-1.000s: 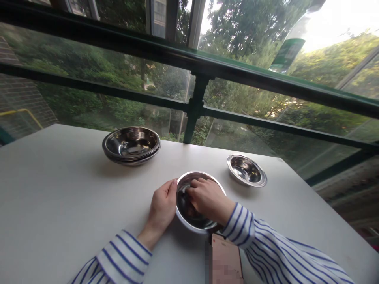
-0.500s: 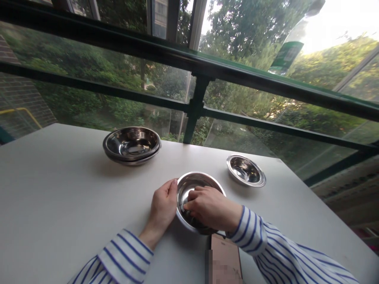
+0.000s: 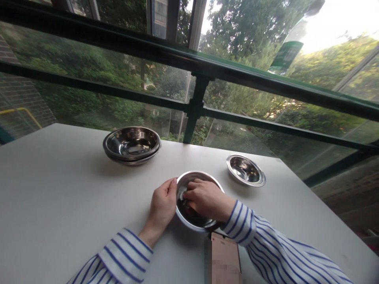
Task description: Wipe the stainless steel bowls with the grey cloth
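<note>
A shiny stainless-steel bowl (image 3: pixel 189 221) stands at the middle of the white table (image 3: pixel 74 201), close to me. My left hand (image 3: pixel 164 203) grips its left rim, thumb on top and the other fingers mostly hidden against the outside. Inside the bowl is my right hand (image 3: pixel 204 199), its fingers bent and closed together near the left inner wall. A small pale patch shows by those fingertips, but I cannot make out whether it is an object or a reflection. Both wrists come out of striped sleeves.
Several nested metal bowls (image 3: pixel 133 148) sit at the back left. A smaller wide-rimmed metal bowl (image 3: pixel 246 170) is at the back right. A pinkish phone-like object (image 3: pixel 225 252) lies at the front edge. Behind the table runs a green railing (image 3: pixel 197 98); a plastic bottle (image 3: pixel 287 53) stands there.
My right hand has shifted slightly left and up within the bowl, its forearm following. The bowl has moved or tilted very slightly. My left hand keeps its hold.
</note>
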`<state>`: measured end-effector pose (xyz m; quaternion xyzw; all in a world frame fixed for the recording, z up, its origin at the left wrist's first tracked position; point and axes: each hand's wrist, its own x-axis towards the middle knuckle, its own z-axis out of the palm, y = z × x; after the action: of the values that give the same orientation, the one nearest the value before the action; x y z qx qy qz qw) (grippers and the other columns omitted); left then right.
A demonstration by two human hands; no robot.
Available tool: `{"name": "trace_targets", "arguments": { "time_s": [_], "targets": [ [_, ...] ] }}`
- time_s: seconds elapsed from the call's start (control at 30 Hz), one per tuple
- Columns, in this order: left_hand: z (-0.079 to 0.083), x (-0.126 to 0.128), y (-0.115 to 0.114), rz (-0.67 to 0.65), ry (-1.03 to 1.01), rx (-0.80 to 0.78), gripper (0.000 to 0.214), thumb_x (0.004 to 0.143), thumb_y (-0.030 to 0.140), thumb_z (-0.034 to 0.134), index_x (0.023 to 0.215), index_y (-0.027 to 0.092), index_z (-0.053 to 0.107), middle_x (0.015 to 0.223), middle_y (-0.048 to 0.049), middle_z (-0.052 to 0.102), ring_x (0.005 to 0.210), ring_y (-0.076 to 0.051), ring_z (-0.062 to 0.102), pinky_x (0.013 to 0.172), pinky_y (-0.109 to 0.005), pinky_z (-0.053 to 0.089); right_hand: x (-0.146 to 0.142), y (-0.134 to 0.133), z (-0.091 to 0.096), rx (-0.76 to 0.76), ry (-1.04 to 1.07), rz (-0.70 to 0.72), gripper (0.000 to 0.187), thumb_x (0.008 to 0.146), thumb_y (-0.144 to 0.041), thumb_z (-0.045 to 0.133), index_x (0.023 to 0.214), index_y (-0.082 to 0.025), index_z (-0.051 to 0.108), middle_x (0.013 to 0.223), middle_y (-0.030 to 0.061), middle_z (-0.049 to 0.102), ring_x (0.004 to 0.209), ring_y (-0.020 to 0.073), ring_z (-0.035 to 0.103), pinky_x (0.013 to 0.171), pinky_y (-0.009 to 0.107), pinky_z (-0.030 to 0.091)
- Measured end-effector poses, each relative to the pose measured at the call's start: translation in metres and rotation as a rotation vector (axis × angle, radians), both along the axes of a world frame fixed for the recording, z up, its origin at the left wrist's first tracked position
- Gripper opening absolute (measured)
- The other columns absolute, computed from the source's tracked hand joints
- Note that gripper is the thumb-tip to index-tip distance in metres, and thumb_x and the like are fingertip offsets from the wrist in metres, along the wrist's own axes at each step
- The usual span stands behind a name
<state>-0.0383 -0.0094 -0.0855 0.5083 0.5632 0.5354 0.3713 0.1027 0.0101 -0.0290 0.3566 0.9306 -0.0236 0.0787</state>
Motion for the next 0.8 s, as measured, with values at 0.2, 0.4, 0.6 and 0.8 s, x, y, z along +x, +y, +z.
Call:
{"name": "trace_targets", "arguments": {
  "time_s": [0.2,0.4,0.6,0.8],
  "targets": [
    [-0.001,0.001,0.001,-0.021,-0.033,-0.010,0.035,0.083,0.040,0.045,0.078,0.014,0.068,0.066,-0.0025,0.065,0.064,-0.017,0.057,0.065,-0.027,0.045,0.003,-0.009,0.006,-0.045,-0.025,0.123,0.014,0.081,-0.021,0.055,0.086,-0.023,0.068,0.087,0.0014,0.065,0.083,0.0165,0.055,0.068,0.027,0.037],
    [-0.001,-0.002,0.002,-0.014,-0.010,0.002,0.035,0.082,0.040,0.048,0.085,0.014,0.070,0.074,-0.0052,0.069,0.075,-0.021,0.061,0.072,-0.029,0.045,-0.006,0.006,-0.004,0.077,-0.033,-0.066,0.021,0.085,-0.022,0.048,0.093,-0.018,0.067,0.095,0.0079,0.065,0.089,0.0214,0.057,0.073,0.031,0.040],
    [-0.003,-0.003,0.002,-0.012,-0.028,0.022,0.035,0.082,0.039,0.048,0.092,0.015,0.071,0.081,-0.0056,0.072,0.079,-0.021,0.063,0.075,-0.029,0.046,0.002,0.008,0.003,0.112,-0.113,-0.139,0.020,0.084,-0.017,0.048,0.081,-0.014,0.068,0.085,0.0109,0.067,0.083,0.0235,0.062,0.066,0.031,0.043],
    [-0.005,-0.001,0.003,-0.032,-0.021,0.007,0.034,0.082,0.040,0.048,0.090,0.015,0.070,0.074,-0.0031,0.069,0.075,-0.019,0.062,0.070,-0.026,0.045,0.013,0.004,0.011,0.045,-0.183,-0.072,0.016,0.077,-0.015,0.054,0.077,-0.014,0.070,0.081,0.0116,0.070,0.077,0.0239,0.064,0.061,0.029,0.043]
  ]
}}
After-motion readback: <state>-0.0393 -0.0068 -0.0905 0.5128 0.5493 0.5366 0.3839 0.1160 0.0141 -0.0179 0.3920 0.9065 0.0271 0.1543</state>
